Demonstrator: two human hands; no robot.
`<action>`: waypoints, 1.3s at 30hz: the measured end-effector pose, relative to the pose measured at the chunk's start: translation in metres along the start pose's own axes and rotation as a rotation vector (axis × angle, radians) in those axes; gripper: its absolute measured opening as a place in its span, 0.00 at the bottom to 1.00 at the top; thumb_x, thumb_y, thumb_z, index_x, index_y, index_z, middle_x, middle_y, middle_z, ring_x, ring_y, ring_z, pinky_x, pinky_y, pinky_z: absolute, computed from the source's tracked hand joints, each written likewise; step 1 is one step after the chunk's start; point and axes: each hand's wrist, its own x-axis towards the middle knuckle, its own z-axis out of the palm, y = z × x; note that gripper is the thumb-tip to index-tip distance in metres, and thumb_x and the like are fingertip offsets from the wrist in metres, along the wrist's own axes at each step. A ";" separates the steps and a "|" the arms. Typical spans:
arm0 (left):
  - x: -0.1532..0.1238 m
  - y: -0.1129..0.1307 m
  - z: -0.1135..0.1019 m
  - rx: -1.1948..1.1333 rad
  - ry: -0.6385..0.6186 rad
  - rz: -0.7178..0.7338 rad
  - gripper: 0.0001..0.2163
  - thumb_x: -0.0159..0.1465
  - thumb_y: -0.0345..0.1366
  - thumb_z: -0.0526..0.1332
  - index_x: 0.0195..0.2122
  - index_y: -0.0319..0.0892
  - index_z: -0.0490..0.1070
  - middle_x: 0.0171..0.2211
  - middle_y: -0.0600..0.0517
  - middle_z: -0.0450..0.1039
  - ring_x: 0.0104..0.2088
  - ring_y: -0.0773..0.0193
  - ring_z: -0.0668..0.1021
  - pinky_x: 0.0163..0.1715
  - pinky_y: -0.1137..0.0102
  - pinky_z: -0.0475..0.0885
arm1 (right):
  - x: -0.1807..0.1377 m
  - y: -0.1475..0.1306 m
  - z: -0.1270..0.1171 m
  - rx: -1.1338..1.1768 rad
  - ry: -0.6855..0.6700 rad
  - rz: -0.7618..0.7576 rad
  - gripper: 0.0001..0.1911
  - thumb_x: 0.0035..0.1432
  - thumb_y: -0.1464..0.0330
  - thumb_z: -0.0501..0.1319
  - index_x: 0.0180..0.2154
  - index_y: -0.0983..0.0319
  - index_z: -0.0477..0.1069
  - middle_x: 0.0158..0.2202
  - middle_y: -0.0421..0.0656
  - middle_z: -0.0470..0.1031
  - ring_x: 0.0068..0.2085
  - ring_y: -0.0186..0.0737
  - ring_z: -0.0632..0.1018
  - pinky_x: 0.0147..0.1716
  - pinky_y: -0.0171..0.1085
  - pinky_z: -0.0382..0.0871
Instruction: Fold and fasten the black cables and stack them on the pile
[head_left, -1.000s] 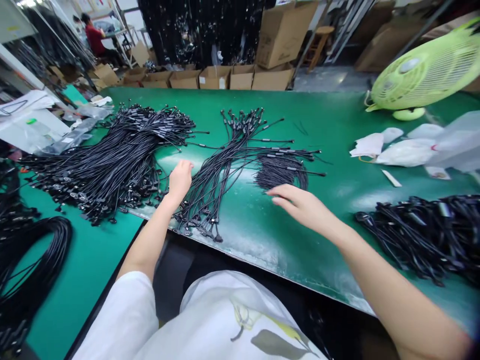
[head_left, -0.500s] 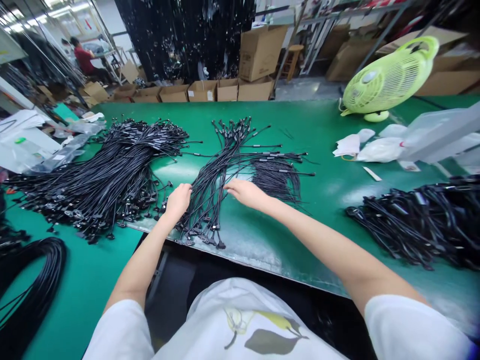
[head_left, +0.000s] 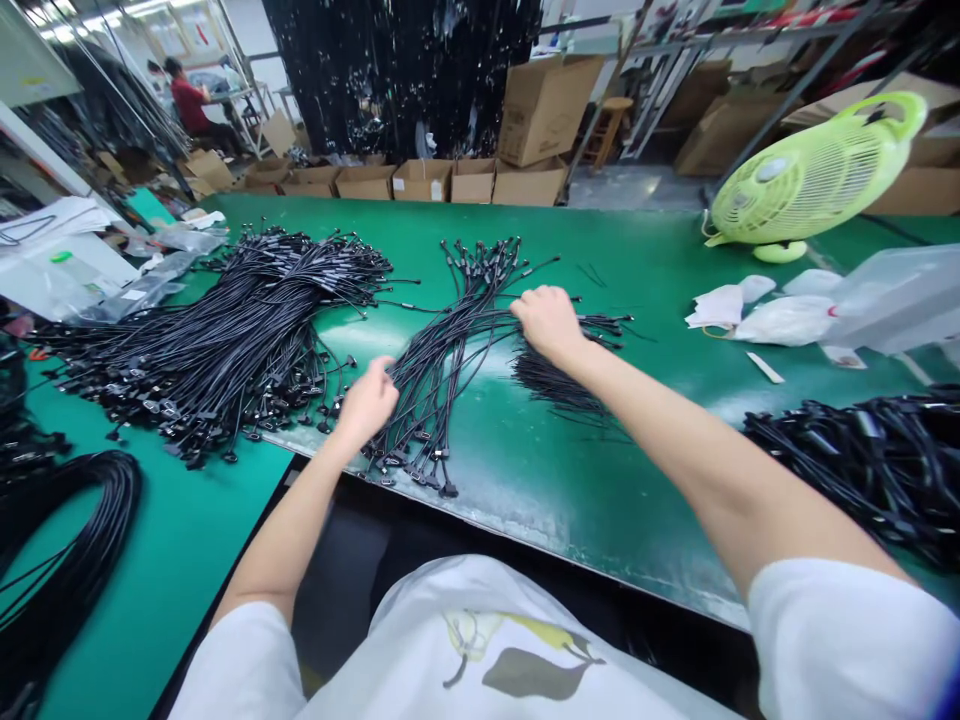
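A loose bundle of black cables [head_left: 442,350] with small plugs at both ends lies crosswise on the green table. My left hand [head_left: 367,403] is at the bundle's left edge, fingers curled together; what is between them is hidden. Further right, my right hand [head_left: 549,322] is closed over the cable ends that stretch out from the bundle, its fingertips turned away from view. Below it lies a pile of thin black strips [head_left: 559,385], partly covered by the hand and forearm.
A larger heap of black cables [head_left: 247,330] fills the left side, with a coiled cable hank [head_left: 112,490] nearer me. At right are another cable pile [head_left: 870,460], plastic bags [head_left: 795,310] and a green fan [head_left: 817,175]. Cardboard boxes [head_left: 424,180] line the far edge.
My right hand has moved away and to the right, from the middle of the bundle to the cable ends above the strips. My left hand has shifted slightly right and nearer me. The view has turned a little left.
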 end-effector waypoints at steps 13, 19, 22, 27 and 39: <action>0.047 -0.006 -0.001 -0.135 -0.157 0.096 0.16 0.67 0.44 0.49 0.37 0.42 0.74 0.31 0.50 0.78 0.33 0.60 0.77 0.40 0.68 0.70 | -0.061 0.032 -0.171 -0.310 0.268 0.238 0.29 0.72 0.56 0.39 0.49 0.68 0.71 0.45 0.54 0.72 0.45 0.43 0.74 0.30 0.37 0.50; 0.031 -0.024 -0.055 -0.216 -0.278 0.207 0.11 0.62 0.43 0.59 0.32 0.44 0.77 0.35 0.50 0.80 0.43 0.56 0.78 0.59 0.57 0.59 | -0.128 0.062 -0.108 -0.206 -0.072 0.143 0.18 0.68 0.63 0.51 0.49 0.65 0.73 0.43 0.51 0.77 0.39 0.44 0.77 0.28 0.37 0.58; 0.022 0.009 -0.068 -0.812 -0.208 0.269 0.15 0.62 0.50 0.60 0.33 0.43 0.76 0.32 0.51 0.77 0.40 0.60 0.79 0.54 0.58 0.67 | -0.152 0.052 -0.096 0.015 -0.007 0.098 0.20 0.68 0.63 0.49 0.51 0.65 0.72 0.47 0.51 0.77 0.43 0.46 0.78 0.36 0.39 0.66; 0.024 0.037 -0.083 -1.396 0.024 0.060 0.13 0.63 0.45 0.62 0.27 0.42 0.69 0.15 0.62 0.52 0.16 0.75 0.63 0.23 0.78 0.68 | -0.175 0.095 -0.099 0.175 0.147 0.259 0.22 0.67 0.60 0.49 0.50 0.64 0.73 0.48 0.50 0.77 0.49 0.47 0.77 0.45 0.40 0.67; -0.026 0.100 -0.044 -0.910 -0.292 0.230 0.15 0.63 0.45 0.60 0.49 0.47 0.72 0.38 0.49 0.76 0.44 0.59 0.78 0.49 0.59 0.72 | -0.242 -0.007 -0.071 0.158 -0.287 -0.166 0.11 0.65 0.65 0.56 0.31 0.61 0.71 0.27 0.42 0.75 0.23 0.35 0.72 0.21 0.34 0.47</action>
